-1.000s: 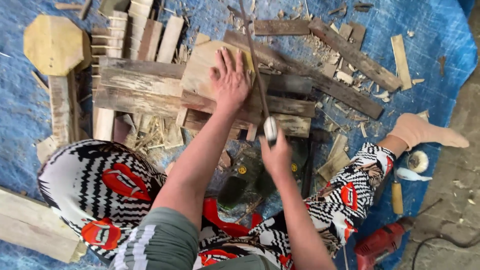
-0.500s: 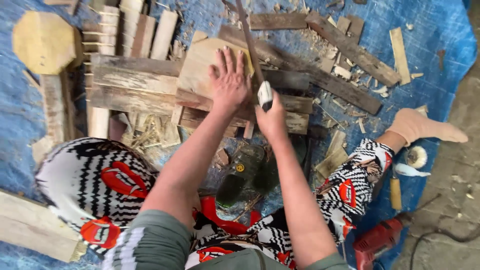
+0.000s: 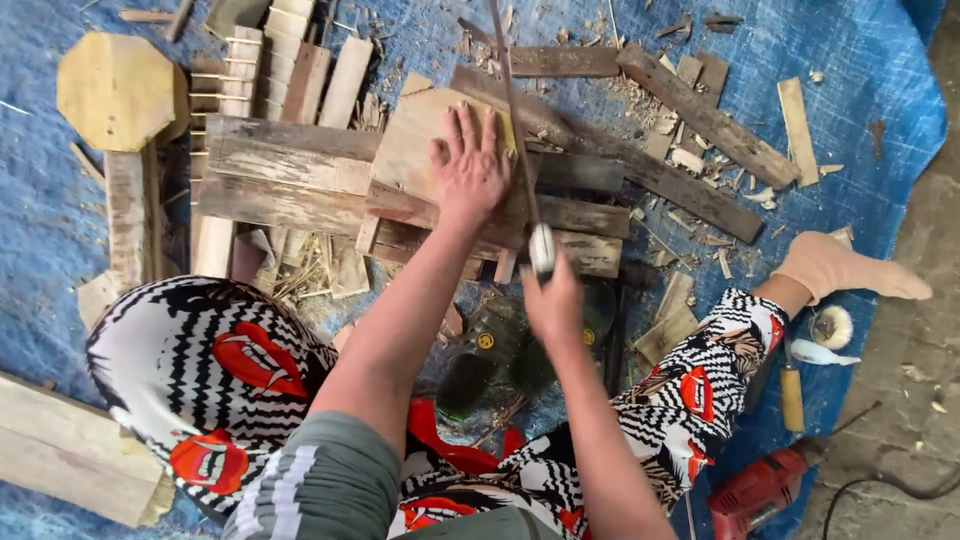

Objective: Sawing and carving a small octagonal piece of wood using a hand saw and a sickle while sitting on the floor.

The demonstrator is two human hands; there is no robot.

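Flat on the pale board (image 3: pixel 420 140) I saw my left hand (image 3: pixel 468 170) spread open, while my right hand (image 3: pixel 550 300) gripped the saw (image 3: pixel 512 110) handle, blade crossing that board's right edge. Planks (image 3: pixel 280 170), offcuts and a red drill (image 3: pixel 765 487) crowded the blue tarp (image 3: pixel 860 70).

Labels noted, all places taken from the dark green power tool (image 3: pixel 500 355) lying between your knees.

1. Small round label (image 3: pixel 485 341) on the tool's top face, left part. Yellow disc with dark marks, lying flat, facing up.
2. Second yellowish spot (image 3: pixel 590 337) on the tool's right part, near its edge. It is similar in colour, but too small to tell its shape for sure.

Your right hand (image 3: pixel 553 300), closed round the saw handle (image 3: pixel 541 250), sits just above the tool between the two spots, and your forearm hides the housing there.

3. Red drill (image 3: pixel 762 488), well to the right of the tool and lower. Dark patch on its side, cannot tell whether it is a label.
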